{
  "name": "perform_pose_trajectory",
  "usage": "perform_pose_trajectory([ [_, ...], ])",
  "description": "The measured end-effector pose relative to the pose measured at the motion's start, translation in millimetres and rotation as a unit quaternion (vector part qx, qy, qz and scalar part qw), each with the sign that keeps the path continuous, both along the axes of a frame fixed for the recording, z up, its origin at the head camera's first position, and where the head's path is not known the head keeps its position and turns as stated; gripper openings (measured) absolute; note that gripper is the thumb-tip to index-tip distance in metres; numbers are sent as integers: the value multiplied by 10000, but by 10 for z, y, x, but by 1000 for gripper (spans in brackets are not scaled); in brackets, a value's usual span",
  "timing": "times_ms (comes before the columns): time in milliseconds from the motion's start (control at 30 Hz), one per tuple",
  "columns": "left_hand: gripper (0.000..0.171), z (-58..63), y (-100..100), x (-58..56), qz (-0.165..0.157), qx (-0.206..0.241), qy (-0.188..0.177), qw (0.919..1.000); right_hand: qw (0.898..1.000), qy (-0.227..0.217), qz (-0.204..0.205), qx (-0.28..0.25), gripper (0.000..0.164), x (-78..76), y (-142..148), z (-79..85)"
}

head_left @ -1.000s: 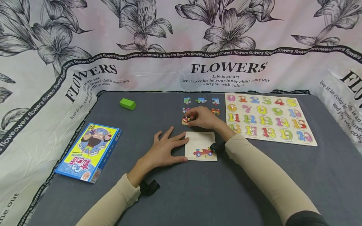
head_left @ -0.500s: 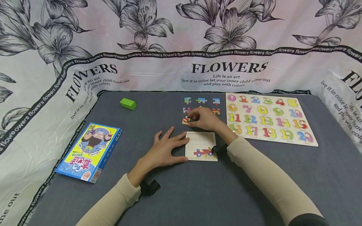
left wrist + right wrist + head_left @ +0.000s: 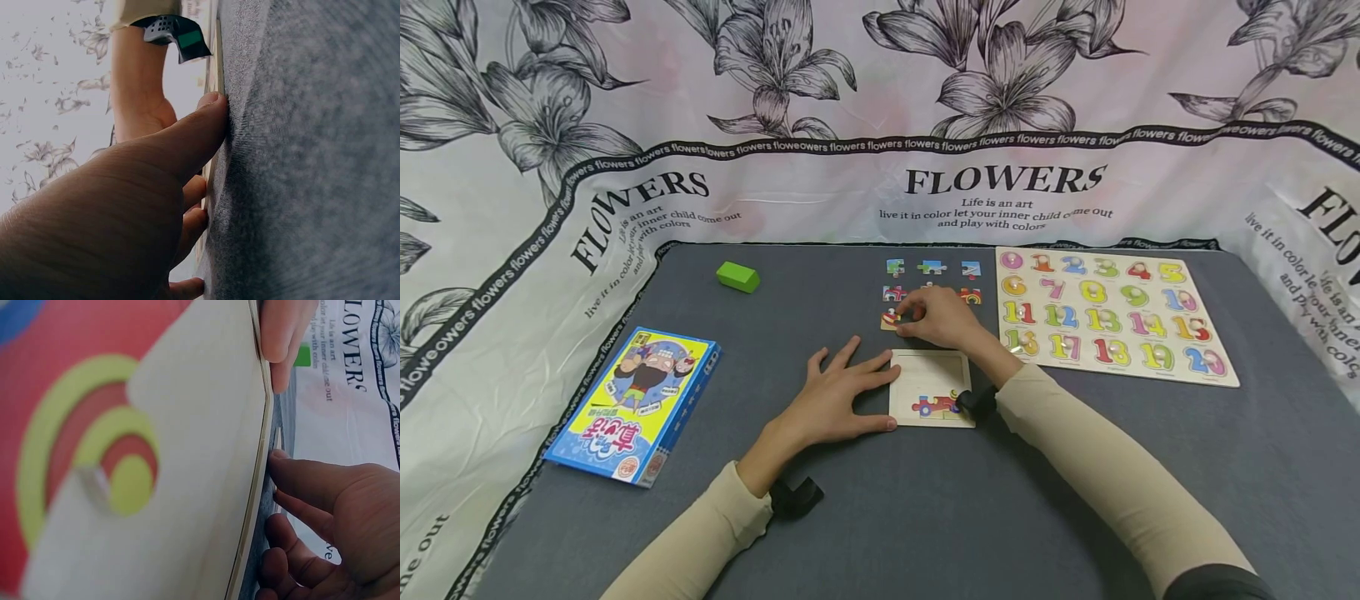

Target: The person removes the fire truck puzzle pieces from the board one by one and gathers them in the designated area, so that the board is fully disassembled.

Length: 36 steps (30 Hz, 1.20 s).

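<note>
A square wooden puzzle tray (image 3: 925, 371) lies flat with a red vehicle piece (image 3: 931, 407) set at its lower part. My left hand (image 3: 835, 402) is spread on the cloth, with its thumb and some fingertips touching the tray's left edge. In the left wrist view the thumb (image 3: 209, 112) presses at the tray's side. Beyond the tray, my right hand (image 3: 943, 319) pinches the right edge of a red and yellow puzzle piece (image 3: 888, 321) with thumb and index finger. In the right wrist view only thin edges of that piece show by the thumb (image 3: 306, 478).
Several other puzzle pieces (image 3: 932, 267) lie in rows behind the right hand, partly hidden by it. A number board (image 3: 1120, 317) lies at the right. A blue and yellow box (image 3: 638, 400) and a green block (image 3: 737, 277) are at the left.
The right index fingertip has drawn slightly to the right over the red and yellow piece, toward the thumb. The left hand and tray have stayed in place.
</note>
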<state>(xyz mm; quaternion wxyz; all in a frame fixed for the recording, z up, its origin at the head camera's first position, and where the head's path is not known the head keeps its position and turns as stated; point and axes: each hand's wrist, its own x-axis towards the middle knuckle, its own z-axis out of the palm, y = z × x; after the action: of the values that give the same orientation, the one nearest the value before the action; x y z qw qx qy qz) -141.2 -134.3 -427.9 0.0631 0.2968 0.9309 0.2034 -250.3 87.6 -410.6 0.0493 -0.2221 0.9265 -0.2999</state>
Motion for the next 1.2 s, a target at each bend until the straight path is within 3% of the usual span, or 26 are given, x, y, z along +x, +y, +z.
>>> perform_pose_trajectory([
  [300,74,-27,23,7,-35,5,-15,10000,9999,-117,-46,-58,29,30,24,-17],
  [633,74,-28,30,20,-39,11,-41,10000,9947,-419,215,-916,32,91,191,-40],
  [933,75,-18,17,2,40,14,-32,10000,9878,-782,303,-1315,34,217,379,12],
  [1200,75,-10,7,-10,75,13,-74,9999,9839,-735,441,-1565,32,371,526,12],
])
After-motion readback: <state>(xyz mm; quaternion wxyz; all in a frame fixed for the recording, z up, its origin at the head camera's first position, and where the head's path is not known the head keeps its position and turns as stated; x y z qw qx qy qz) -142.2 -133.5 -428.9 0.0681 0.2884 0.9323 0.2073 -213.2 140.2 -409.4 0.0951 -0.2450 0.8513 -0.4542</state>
